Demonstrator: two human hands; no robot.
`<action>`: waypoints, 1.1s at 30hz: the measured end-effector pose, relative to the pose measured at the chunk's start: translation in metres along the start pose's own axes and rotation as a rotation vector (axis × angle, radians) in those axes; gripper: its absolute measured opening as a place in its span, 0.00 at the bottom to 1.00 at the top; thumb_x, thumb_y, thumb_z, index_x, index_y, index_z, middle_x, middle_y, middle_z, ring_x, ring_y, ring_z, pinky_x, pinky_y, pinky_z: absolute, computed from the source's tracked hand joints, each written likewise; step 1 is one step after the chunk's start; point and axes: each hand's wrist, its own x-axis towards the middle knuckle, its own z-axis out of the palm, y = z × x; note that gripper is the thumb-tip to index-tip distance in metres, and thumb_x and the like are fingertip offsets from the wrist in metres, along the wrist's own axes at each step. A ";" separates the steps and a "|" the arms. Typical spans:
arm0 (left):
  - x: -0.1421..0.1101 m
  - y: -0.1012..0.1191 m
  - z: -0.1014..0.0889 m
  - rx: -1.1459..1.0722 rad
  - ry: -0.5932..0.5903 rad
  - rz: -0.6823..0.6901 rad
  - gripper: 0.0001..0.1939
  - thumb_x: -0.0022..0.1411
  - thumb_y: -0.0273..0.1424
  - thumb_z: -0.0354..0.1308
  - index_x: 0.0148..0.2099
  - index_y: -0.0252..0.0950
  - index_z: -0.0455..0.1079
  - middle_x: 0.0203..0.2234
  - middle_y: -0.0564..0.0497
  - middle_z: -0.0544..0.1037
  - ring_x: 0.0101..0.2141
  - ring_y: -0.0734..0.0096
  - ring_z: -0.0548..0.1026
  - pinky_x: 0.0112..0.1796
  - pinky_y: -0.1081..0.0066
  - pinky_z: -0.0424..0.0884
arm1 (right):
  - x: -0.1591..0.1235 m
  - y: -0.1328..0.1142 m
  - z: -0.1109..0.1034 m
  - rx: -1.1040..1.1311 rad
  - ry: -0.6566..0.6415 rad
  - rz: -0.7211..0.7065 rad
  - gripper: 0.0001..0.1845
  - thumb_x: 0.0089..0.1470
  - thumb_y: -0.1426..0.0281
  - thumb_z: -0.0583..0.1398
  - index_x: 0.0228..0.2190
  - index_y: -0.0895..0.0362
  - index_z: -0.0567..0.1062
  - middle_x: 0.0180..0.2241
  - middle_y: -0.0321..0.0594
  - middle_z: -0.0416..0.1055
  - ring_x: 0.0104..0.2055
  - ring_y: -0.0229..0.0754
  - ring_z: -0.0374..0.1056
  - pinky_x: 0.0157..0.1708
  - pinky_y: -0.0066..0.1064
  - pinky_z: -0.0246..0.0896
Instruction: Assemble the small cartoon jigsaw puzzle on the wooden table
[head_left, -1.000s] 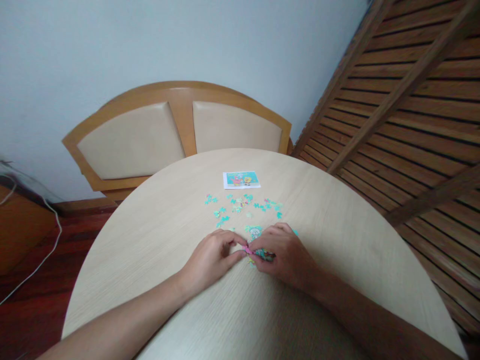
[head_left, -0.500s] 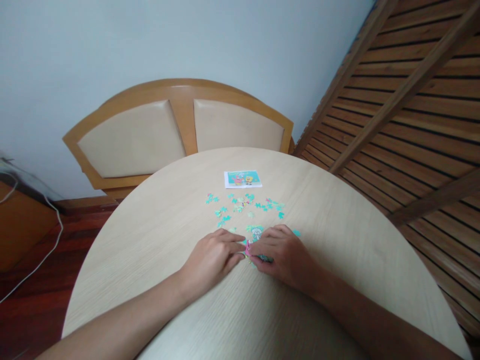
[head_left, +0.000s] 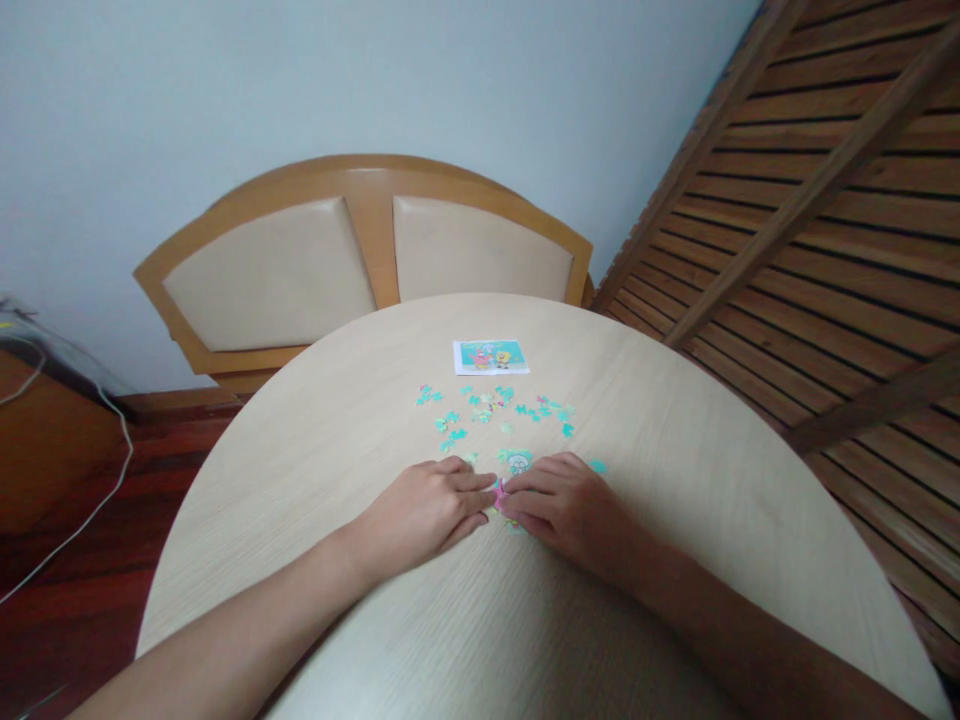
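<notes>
Small teal, pink and pale jigsaw pieces lie on the round table. My left hand (head_left: 431,508) rests with fingers stretched out, the tips touching the left edge of a pink jigsaw piece (head_left: 500,492). From the other side my right hand (head_left: 574,505) holds its fingers close together on that same pink piece. A joined patch of jigsaw with a pale cartoon face (head_left: 518,462) shows just beyond my right fingers. Part of this patch is hidden beneath my right hand.
Several loose jigsaw pieces (head_left: 452,438) are scattered beyond my hands. A picture card (head_left: 491,357) with cartoon figures lies farther back on the pale round table (head_left: 300,450). Behind it stands a padded wooden bench back (head_left: 480,240); slatted wood (head_left: 810,220) rises at right.
My right fingers have flattened and drawn nearer together over the pink piece. My left fingers have straightened a little beside it. The whole view has shifted slightly.
</notes>
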 end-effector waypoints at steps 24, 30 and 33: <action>0.000 0.000 -0.006 -0.002 -0.012 0.063 0.14 0.74 0.34 0.49 0.52 0.38 0.74 0.53 0.48 0.76 0.49 0.62 0.75 0.51 0.61 0.73 | -0.005 0.007 -0.006 0.114 -0.023 0.003 0.17 0.53 0.81 0.60 0.42 0.52 0.79 0.45 0.38 0.79 0.45 0.44 0.72 0.48 0.39 0.62; 0.002 0.001 -0.010 -0.017 -0.020 0.073 0.13 0.73 0.34 0.50 0.51 0.38 0.74 0.53 0.47 0.76 0.48 0.62 0.75 0.50 0.60 0.73 | -0.004 0.005 -0.007 0.118 -0.020 -0.005 0.17 0.54 0.81 0.59 0.41 0.52 0.79 0.44 0.38 0.79 0.45 0.44 0.72 0.47 0.39 0.61; 0.002 0.000 -0.010 -0.008 -0.041 0.078 0.13 0.73 0.34 0.50 0.51 0.37 0.74 0.53 0.46 0.76 0.49 0.61 0.75 0.51 0.61 0.73 | -0.002 0.004 -0.005 0.142 -0.004 0.041 0.13 0.58 0.79 0.57 0.39 0.54 0.79 0.40 0.38 0.80 0.42 0.43 0.72 0.46 0.37 0.61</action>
